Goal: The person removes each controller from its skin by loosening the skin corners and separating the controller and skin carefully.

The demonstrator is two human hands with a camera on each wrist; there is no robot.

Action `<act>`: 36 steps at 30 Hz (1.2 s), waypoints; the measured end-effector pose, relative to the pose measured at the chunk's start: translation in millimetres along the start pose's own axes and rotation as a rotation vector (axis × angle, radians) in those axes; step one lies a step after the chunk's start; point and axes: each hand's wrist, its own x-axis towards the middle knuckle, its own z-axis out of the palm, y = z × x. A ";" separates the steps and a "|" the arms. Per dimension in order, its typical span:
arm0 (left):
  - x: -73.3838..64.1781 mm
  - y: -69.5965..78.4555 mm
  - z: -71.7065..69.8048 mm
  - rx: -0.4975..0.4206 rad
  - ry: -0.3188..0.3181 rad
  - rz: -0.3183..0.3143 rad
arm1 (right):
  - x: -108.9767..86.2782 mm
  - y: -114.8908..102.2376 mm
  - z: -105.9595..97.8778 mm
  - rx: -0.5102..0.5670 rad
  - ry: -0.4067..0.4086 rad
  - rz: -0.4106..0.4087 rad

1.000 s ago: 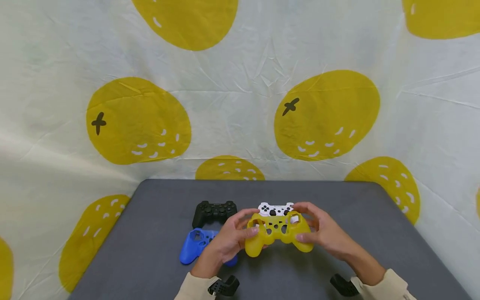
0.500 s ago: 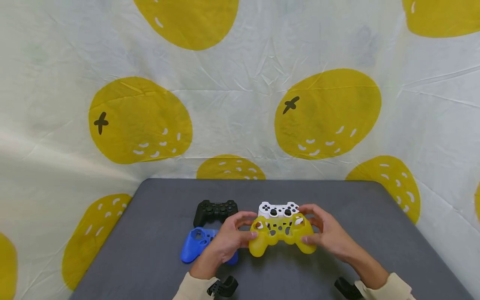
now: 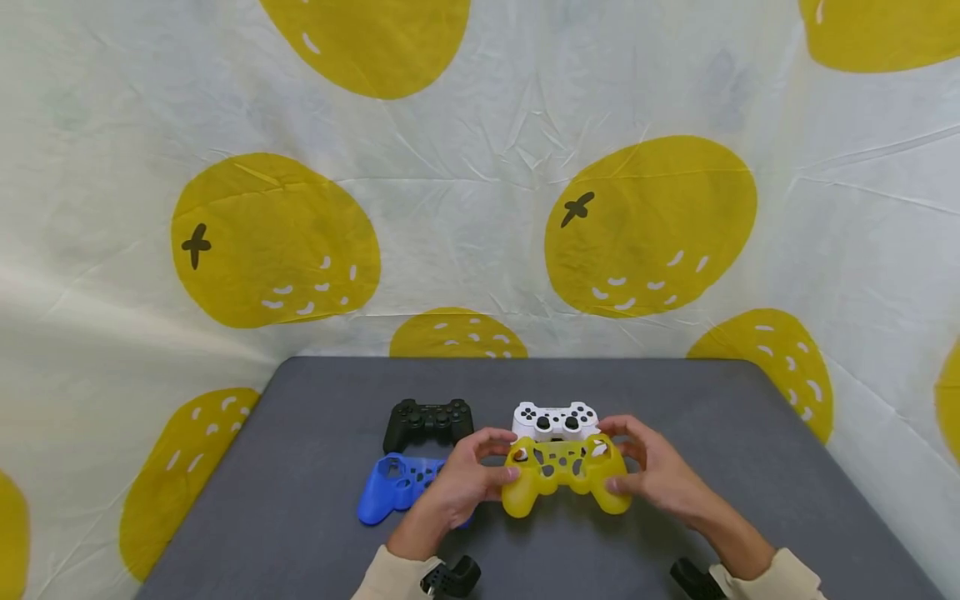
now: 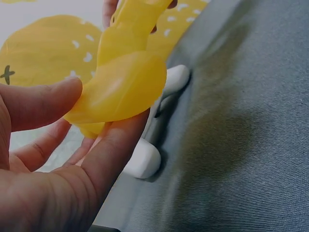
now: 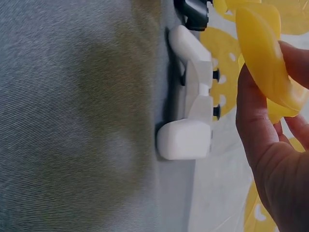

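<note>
A yellow silicone controller cover [image 3: 562, 471], with cut-out holes, is held up off the table by both hands. My left hand [image 3: 468, 479] pinches its left grip between thumb and fingers; the left wrist view shows the thumb on one side of the cover [image 4: 128, 87] and fingers beneath. On the other end, my right hand [image 3: 652, 462] pinches the right grip, as the right wrist view also shows on the cover [image 5: 265, 53]. Just behind the cover lies a white game controller [image 3: 555, 417], its lower part hidden in the head view. In the right wrist view the white controller [image 5: 186, 137] rests flat, apart from the hand.
A black game controller [image 3: 427, 421] lies at the left back. In front of it is a blue silicone controller cover [image 3: 393, 487], partly hidden by my left hand. All lie on a dark grey table [image 3: 300, 467], backed by a patterned cloth [image 3: 465, 233].
The yellow cover has shifted slightly right and tilted, uncovering more of the white controller. Both hands keep their hold on it. The other items stay in place.
</note>
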 end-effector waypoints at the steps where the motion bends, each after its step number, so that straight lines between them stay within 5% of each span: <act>1: 0.4 -1.0 0.3 0.000 0.000 -0.002 | -0.1 1.7 0.2 0.000 -0.001 0.007; 28: 6.5 -22.2 11.4 0.040 0.073 -0.070 | -0.9 36.9 0.0 0.045 -0.045 0.065; 36: 6.7 -26.0 17.2 0.068 0.087 -0.051 | -1.0 39.4 -0.2 0.012 -0.039 0.148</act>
